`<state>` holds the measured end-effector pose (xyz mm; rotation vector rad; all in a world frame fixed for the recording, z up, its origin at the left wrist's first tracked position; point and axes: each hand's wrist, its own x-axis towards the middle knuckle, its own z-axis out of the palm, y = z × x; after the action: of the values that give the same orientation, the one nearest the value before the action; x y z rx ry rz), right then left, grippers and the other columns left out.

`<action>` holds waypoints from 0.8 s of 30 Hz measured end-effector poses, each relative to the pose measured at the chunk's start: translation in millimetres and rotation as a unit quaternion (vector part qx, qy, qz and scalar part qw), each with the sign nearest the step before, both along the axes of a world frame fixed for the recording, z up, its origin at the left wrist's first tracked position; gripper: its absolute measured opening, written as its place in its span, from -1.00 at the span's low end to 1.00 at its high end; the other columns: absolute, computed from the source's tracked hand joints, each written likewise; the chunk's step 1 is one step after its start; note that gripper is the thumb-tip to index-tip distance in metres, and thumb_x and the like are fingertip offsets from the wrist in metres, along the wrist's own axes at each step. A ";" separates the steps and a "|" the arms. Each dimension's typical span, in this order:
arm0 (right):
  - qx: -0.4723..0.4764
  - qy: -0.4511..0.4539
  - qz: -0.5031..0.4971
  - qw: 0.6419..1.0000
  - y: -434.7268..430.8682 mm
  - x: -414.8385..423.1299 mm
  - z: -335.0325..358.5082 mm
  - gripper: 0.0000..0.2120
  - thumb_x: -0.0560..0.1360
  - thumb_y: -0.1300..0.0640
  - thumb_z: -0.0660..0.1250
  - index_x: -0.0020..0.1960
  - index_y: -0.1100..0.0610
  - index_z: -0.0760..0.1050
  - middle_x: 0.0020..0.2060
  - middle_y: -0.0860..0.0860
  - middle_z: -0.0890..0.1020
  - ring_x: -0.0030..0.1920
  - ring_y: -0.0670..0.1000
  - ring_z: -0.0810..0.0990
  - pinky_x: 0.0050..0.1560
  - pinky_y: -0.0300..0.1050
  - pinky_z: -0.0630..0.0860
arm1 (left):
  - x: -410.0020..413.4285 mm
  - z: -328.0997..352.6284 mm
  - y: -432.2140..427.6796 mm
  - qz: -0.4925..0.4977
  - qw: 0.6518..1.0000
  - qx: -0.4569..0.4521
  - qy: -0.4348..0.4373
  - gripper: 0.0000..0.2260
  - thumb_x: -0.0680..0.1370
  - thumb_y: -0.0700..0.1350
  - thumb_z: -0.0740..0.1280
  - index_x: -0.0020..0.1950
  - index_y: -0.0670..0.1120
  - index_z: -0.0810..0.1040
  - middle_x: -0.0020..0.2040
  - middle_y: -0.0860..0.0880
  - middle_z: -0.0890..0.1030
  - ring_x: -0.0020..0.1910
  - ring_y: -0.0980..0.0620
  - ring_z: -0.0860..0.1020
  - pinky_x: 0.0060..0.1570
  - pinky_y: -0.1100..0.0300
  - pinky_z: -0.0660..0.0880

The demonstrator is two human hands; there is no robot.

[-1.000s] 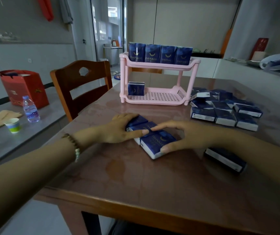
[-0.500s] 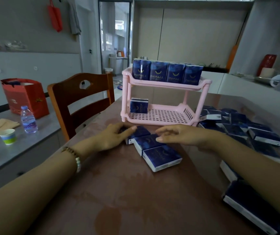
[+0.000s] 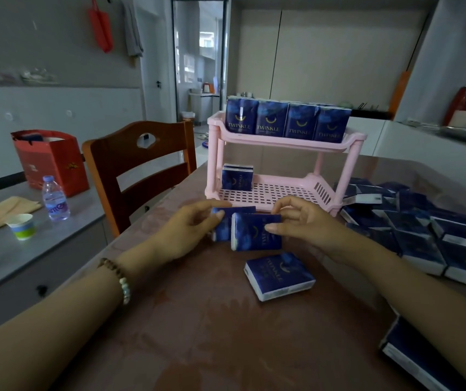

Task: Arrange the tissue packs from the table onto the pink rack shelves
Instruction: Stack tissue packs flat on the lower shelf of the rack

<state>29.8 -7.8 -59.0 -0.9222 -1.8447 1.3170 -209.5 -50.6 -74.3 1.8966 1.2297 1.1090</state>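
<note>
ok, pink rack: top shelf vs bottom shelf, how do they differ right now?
Top shelf carries a front row of four upright packs spanning its width. Bottom shelf shows only one upright pack, at its left end; the rest of its grid is bare. Both are pink.

blue tissue packs [image 3: 257, 234] upright before pink rack [image 3: 282, 143]

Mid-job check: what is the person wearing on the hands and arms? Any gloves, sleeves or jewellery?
Both forearms are bare as far as the view reaches, with no sleeves and no gloves. The left hand has a beaded bracelet at its wrist, made of small brown round beads with a few pale ones. The right hand and its wrist carry nothing. No ring or watch shows.
</note>
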 end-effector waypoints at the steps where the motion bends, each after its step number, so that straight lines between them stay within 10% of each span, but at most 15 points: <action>1: 0.025 -0.010 -0.015 1.000 0.0 -1.2 -0.2 -0.76 0.37 0.29 0.45 -0.10 0.10 0.43 -0.12 0.02 0.66 -0.03 0.02 0.65 -0.04 -0.12 0.60 | 3.0 1.7 -2.5 -0.008 1.000 -0.018 -0.019 -0.77 0.61 -0.06 0.11 0.20 0.12 0.45 0.16 0.09 0.56 0.12 0.22 0.56 0.03 0.37 0.53; 10: 0.057 -0.059 0.011 0.997 -11.4 -10.3 -2.7 -0.53 0.36 0.26 0.47 0.19 0.00 0.41 0.19 -0.06 0.52 -0.02 -0.15 0.64 -0.07 -0.25 0.59 | 10.1 -0.1 -8.7 -0.049 0.998 -0.026 0.022 -0.55 0.41 0.02 0.38 0.26 -0.01 0.39 0.24 0.07 0.54 0.19 0.16 0.54 0.11 0.21 0.55; 16: 0.064 -0.075 0.019 0.995 -13.2 -12.6 -2.6 -0.64 0.36 0.27 0.47 0.11 0.08 0.49 0.04 -0.03 0.65 0.03 -0.08 0.65 -0.02 -0.24 0.59 | 9.0 2.7 -8.8 -0.052 0.992 0.026 0.108 -0.62 0.51 -0.02 0.30 0.30 0.09 0.30 0.21 0.24 0.43 0.13 0.30 0.48 0.00 0.43 0.49; 24: 0.117 -0.061 -0.032 0.991 16.5 -13.5 30.3 -0.68 0.36 0.22 0.46 0.06 0.01 0.49 0.01 -0.06 0.64 -0.02 -0.09 0.64 0.03 -0.25 0.58 | -3.1 20.6 9.4 0.261 0.957 0.126 0.020 -0.48 0.52 0.18 0.16 0.40 -0.05 0.26 0.23 0.05 0.43 0.11 0.13 0.44 0.00 0.28 0.42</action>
<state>16.3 8.6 -28.7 -0.9436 -1.9946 0.9997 -212.7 -41.2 -53.7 1.8250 1.7451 1.5678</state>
